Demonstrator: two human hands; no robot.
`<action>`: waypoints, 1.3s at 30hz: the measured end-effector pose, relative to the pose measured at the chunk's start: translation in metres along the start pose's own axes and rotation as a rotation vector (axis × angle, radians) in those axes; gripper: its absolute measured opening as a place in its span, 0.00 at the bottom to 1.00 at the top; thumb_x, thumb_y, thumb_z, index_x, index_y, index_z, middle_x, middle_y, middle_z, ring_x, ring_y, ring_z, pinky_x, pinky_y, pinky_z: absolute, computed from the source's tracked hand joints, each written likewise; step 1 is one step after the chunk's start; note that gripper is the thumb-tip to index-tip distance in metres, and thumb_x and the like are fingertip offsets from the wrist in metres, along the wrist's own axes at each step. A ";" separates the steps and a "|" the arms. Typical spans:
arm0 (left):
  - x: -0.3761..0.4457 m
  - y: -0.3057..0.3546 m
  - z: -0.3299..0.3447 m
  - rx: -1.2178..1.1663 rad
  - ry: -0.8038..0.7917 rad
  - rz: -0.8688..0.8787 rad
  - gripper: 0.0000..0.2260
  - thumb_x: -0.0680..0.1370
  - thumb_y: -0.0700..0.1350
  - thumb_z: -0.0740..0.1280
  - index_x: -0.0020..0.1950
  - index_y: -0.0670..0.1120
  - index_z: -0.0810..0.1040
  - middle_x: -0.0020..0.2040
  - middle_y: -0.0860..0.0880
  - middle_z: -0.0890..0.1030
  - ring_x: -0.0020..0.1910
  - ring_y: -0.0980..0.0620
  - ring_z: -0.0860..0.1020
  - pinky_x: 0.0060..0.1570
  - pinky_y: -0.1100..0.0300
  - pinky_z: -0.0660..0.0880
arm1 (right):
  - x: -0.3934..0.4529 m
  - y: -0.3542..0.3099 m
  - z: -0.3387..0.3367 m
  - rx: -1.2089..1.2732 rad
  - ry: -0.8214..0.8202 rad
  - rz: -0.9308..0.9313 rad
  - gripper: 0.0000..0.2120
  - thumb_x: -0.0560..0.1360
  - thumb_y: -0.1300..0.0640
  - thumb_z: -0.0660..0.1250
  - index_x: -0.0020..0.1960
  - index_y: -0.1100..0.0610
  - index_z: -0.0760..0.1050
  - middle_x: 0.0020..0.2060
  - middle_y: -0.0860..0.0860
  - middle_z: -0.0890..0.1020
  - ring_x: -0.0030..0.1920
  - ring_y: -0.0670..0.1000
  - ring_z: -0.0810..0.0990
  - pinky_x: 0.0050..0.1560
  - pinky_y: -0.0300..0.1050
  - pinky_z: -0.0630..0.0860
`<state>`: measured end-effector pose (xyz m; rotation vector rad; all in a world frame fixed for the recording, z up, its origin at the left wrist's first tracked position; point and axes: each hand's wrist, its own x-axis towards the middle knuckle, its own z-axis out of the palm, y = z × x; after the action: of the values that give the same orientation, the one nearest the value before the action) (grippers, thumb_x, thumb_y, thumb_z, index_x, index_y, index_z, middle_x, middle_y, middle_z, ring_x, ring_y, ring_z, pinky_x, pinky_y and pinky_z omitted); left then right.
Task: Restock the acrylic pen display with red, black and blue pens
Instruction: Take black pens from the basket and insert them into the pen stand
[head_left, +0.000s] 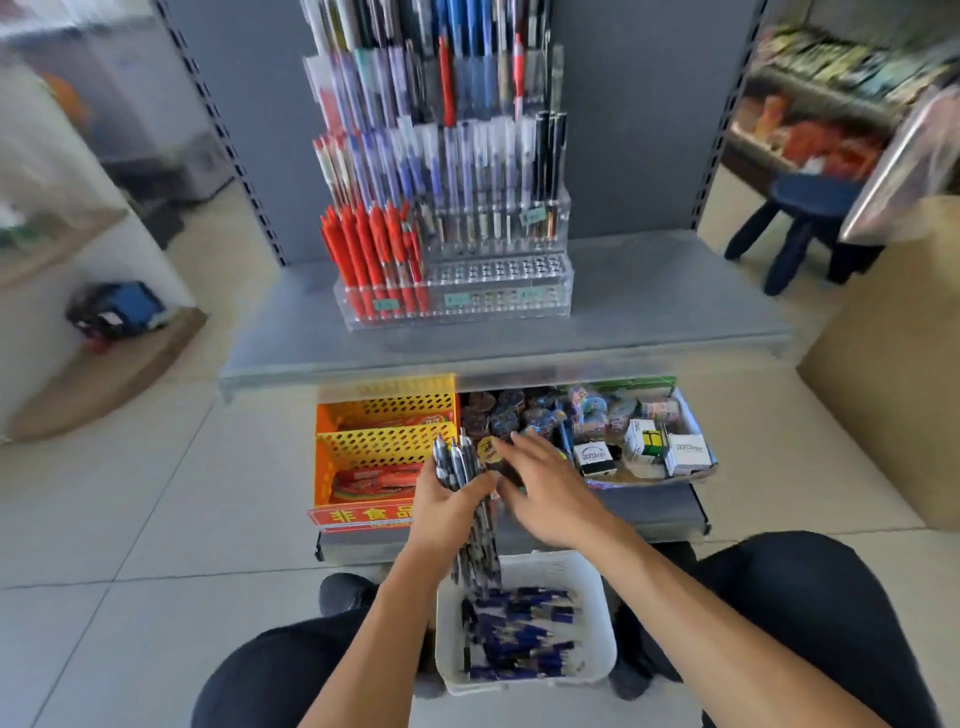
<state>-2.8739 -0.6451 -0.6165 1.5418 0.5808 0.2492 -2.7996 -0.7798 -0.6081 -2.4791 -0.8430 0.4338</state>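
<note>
The tiered acrylic pen display (550, 291) stands on the grey shelf (291, 332). Red pens (371, 254) fill the left of its front row; the holes to their right are bare. My left hand (441, 509) grips a bundle of black pens (467, 499) upright above a white basket (597, 613) that holds several blue pens (519, 634). My right hand (545, 493) hovers just right of the bundle with fingers spread, holding nothing.
A lower shelf carries a yellow perforated basket (384, 441) with red packets and a tray of small toys and boxes (644, 441). A blue stool (805, 228) stands at the right beside a cardboard box (893, 374). My knees flank the white basket.
</note>
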 end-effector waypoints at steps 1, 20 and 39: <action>0.000 0.009 0.000 -0.019 -0.003 0.023 0.11 0.74 0.38 0.76 0.54 0.43 0.79 0.42 0.47 0.85 0.39 0.50 0.84 0.38 0.60 0.78 | 0.000 -0.005 -0.007 -0.034 0.030 -0.037 0.28 0.85 0.47 0.58 0.82 0.48 0.55 0.82 0.48 0.54 0.82 0.49 0.46 0.81 0.55 0.51; 0.005 0.114 0.002 -0.211 -0.098 0.259 0.12 0.75 0.38 0.75 0.55 0.38 0.77 0.46 0.40 0.85 0.45 0.43 0.85 0.44 0.55 0.81 | -0.004 -0.052 -0.106 0.432 0.217 -0.290 0.11 0.77 0.57 0.70 0.57 0.46 0.79 0.49 0.41 0.79 0.52 0.40 0.78 0.55 0.37 0.74; 0.079 0.153 -0.006 -0.204 -0.026 0.477 0.11 0.74 0.47 0.76 0.52 0.45 0.79 0.41 0.51 0.84 0.44 0.51 0.83 0.46 0.59 0.78 | 0.075 -0.067 -0.154 0.742 0.144 -0.292 0.05 0.75 0.59 0.75 0.48 0.51 0.86 0.43 0.46 0.88 0.47 0.44 0.86 0.52 0.39 0.80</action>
<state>-2.7788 -0.5940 -0.4816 1.4639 0.1514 0.6306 -2.7076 -0.7377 -0.4538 -1.6586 -0.7852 0.3702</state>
